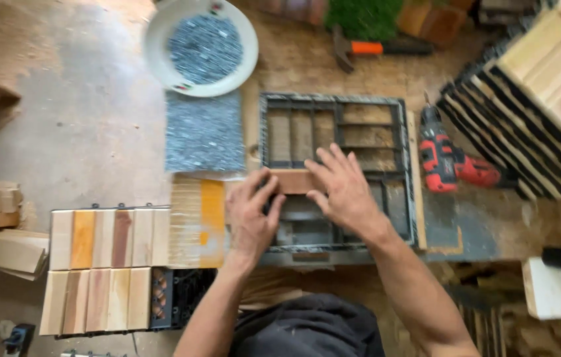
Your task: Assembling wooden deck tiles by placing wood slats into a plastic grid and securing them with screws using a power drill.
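Wood is what both hands are busy with. The left hand (251, 213) and the right hand (341, 188) press down on a small wooden slat (292, 181) that lies across the black plastic grid frame (337, 173), near the middle of its left part. The fingers of both hands are spread flat and rest on the slat, not curled around it.

To do this well, I think the slat should sit straight along the bars of the frame, and both hands should push evenly so it does not tip.

The frame is square, dark and full of open holes. To its left sit finished tiles (110, 238) made of smooth light and brown strips. A white bowl (159, 29) holds a heap of tiny grey nails (204, 47). More grey nails lie in a flat tray (204, 132) below it. A red drill (449, 158) rests to the right of the frame, on the rough bench (479, 225).
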